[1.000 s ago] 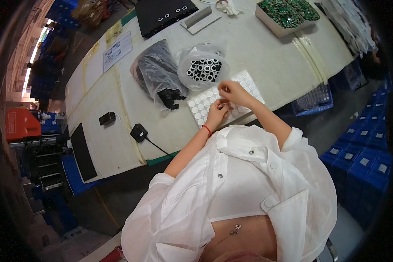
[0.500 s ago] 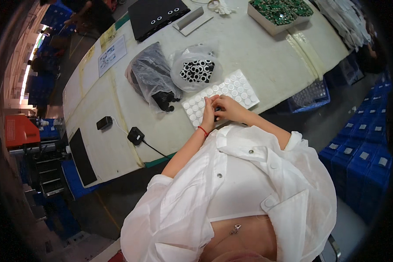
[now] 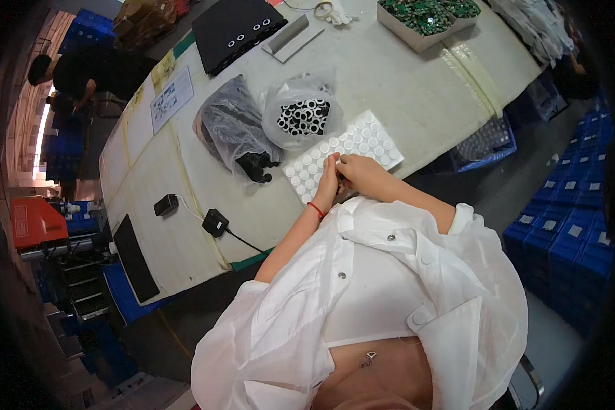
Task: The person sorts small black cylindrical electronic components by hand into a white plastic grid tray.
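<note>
My left hand [image 3: 327,183] and my right hand [image 3: 363,173] meet over the near part of a white tray [image 3: 310,200] filled with round white caps. Both have their fingers curled together, around something small and dark that they mostly hide. Just beyond the tray stands a clear plastic bag [image 3: 275,123] holding black-and-white rings [image 3: 303,117]. To its left lies a grey plastic bag [image 3: 231,113], with black pieces [image 3: 256,166] spilling from its mouth.
A black board [image 3: 236,31] with several rings, a metal angle piece [image 3: 293,39] and a box of green circuit boards [image 3: 427,39] are at the back. A printed sheet [image 3: 172,99], black adapter [image 3: 215,223] and black mat [image 3: 136,257] lie left. Blue crates [image 3: 560,232] stand right.
My right hand's fingers have bent further down and closed in against my left hand. The view has shifted slightly, and a person at the far left shows more fully.
</note>
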`<state>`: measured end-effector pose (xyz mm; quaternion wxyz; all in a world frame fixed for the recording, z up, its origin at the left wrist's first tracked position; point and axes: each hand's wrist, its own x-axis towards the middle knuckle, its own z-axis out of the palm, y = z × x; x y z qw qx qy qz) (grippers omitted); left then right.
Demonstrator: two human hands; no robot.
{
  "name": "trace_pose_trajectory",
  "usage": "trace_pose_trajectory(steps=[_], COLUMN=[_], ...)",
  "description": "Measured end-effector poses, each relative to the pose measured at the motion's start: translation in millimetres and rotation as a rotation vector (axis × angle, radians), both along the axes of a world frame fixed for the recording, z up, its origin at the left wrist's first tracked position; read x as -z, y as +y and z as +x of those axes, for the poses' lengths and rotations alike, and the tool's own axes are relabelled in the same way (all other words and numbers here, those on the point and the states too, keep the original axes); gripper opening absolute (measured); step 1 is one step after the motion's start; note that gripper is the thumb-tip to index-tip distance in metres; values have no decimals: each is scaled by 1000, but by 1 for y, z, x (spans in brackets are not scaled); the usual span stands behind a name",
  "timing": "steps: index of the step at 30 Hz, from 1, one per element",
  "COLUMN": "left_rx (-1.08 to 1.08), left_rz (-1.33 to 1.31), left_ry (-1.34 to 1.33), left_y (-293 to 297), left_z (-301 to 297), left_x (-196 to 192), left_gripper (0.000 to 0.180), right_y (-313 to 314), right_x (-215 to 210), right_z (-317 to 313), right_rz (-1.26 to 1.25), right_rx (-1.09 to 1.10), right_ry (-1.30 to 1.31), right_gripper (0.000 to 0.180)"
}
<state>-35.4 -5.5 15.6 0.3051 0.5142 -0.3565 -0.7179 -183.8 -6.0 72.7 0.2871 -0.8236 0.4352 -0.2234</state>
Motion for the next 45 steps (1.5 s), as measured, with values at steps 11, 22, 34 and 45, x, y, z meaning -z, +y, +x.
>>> trace_pose_trajectory(steps=[11,22,34,45], left_rx=[78,116,157,183], left_rz=[-85,30,-34,5], left_ry=[71,29,42,-79], left_y=[-3,-2,-2,-7], left_z=[3,-10,-18,-13], left_x=[-8,-2,0,3], left_gripper=[36,31,32,32], right_y=[-16,3,16,6], right_x=[22,47,56,41], right_z=[-28,-78,-78,-43], right_rz=[271,246,-67,534], right_rx=[374,577,377,348], right_ry=[-240,28,97,-548], right_gripper=[17,10,6,8])
